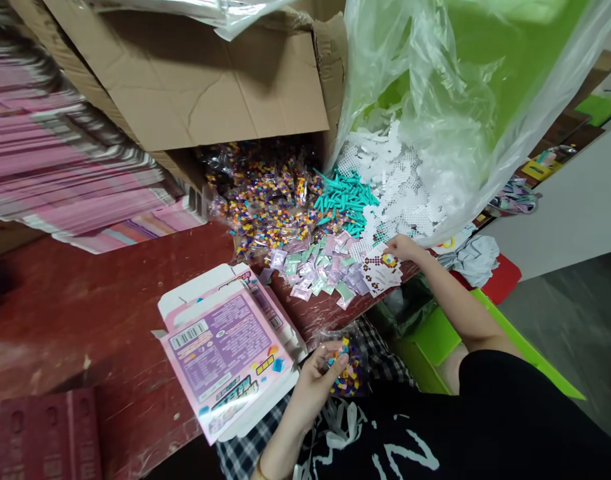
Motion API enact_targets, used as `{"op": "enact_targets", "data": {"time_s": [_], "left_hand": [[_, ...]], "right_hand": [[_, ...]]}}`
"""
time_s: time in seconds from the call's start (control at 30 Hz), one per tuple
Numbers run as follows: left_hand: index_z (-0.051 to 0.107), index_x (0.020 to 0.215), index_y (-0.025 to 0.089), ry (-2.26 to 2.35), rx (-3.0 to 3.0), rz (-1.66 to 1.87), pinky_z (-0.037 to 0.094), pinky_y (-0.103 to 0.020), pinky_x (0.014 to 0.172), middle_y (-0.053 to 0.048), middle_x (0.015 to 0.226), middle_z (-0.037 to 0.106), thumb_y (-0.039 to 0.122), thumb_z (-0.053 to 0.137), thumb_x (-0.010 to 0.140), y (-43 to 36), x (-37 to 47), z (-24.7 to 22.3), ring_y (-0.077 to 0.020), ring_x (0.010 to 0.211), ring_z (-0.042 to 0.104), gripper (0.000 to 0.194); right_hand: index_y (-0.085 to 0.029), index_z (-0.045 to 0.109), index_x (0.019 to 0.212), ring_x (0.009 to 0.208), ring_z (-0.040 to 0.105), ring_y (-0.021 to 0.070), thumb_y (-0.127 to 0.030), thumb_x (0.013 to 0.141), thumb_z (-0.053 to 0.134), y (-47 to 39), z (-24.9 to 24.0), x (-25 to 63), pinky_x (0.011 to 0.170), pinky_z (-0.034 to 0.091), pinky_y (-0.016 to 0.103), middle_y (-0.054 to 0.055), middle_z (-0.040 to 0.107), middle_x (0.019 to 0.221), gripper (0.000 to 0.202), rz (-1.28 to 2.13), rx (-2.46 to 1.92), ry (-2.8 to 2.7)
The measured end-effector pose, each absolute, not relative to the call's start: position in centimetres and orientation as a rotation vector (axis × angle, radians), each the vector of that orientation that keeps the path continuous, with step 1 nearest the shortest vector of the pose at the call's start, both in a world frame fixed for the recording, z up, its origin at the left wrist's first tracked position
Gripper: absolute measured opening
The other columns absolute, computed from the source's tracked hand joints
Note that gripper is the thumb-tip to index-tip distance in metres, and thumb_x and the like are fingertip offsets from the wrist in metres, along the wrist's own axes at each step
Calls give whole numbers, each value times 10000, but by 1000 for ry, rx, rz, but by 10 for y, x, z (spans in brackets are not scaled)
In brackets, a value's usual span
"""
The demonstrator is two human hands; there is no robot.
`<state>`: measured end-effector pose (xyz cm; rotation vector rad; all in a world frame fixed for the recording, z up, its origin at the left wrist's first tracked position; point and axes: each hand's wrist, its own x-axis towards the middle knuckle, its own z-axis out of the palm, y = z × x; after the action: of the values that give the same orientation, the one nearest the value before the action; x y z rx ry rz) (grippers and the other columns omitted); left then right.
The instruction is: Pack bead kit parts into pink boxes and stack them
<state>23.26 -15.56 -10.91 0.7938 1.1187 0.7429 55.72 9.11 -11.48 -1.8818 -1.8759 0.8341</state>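
My left hand [319, 377] is closed around a clear bag of small coloured beads [352, 377], low in front of my body. At the table's edge my right hand [404, 248] has its fingers curled at the top of several white cards printed with dotted patterns [379, 272]; it appears to pinch one. Just left of the cards lies a pile of small pastel sachets [320, 267]. Turquoise pen-like sticks [348, 197] are heaped behind them. Beside my left hand, pink and purple flat boxes [225, 353] lie stacked with end flaps open.
A cardboard box [225, 80] on its side spills many bead bags [270, 200]. White perforated plastic pieces [400, 177] fill a plastic-lined green bin [495, 73]. Stacked pink boxes [75, 160] stand left on the red table [120, 300]. Below my right arm is a green container [435, 333].
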Motion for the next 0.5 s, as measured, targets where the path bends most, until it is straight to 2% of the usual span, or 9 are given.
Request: {"op": "enact_targets", "data": {"time_s": [0.1, 0.17, 0.3, 0.37, 0.5], "left_hand": [[670, 1084, 194, 1092, 667, 808, 533, -265, 787, -40, 971, 729, 419, 871, 676, -156, 233, -107, -169, 867, 672, 507], [691, 1079, 202, 1080, 618, 849, 532, -268, 836, -51, 1061, 730, 354, 907, 630, -157, 234, -106, -183, 948, 673, 521], [696, 1038, 182, 1060, 587, 806, 542, -260, 753, -47, 1010, 732, 373, 893, 657, -157, 235, -105, -145, 790, 670, 469], [673, 1076, 187, 1048, 545, 793, 548, -262, 712, -41, 1017, 725, 370, 895, 657, -157, 235, -105, -140, 759, 670, 508], [643, 1089, 188, 1051, 378, 804, 568, -285, 756, -53, 1019, 737, 341, 913, 637, -158, 237, -106, -181, 850, 710, 549]], "right_hand": [[-172, 565, 497, 515, 441, 114, -235, 637, 746, 99, -104, 565, 542, 295, 251, -56, 455, 433, 238, 821, -1871, -1748], [-176, 589, 574, 516, 466, 125, -282, 672, 727, 105, -102, 569, 539, 344, 254, -42, 513, 487, 200, 758, -1878, -1588], [-207, 506, 669, 528, 491, 151, -375, 795, 598, 114, -116, 569, 534, 419, 278, -20, 510, 538, 229, 565, -1908, -1217], [-225, 457, 670, 586, 516, 170, -381, 790, 593, 116, -128, 564, 584, 456, 292, -16, 497, 557, 240, 473, -1910, -1088], [-228, 448, 688, 724, 566, 206, -391, 703, 678, 126, -145, 546, 739, 503, 330, 18, 561, 659, 283, 383, -1863, -974]]}}
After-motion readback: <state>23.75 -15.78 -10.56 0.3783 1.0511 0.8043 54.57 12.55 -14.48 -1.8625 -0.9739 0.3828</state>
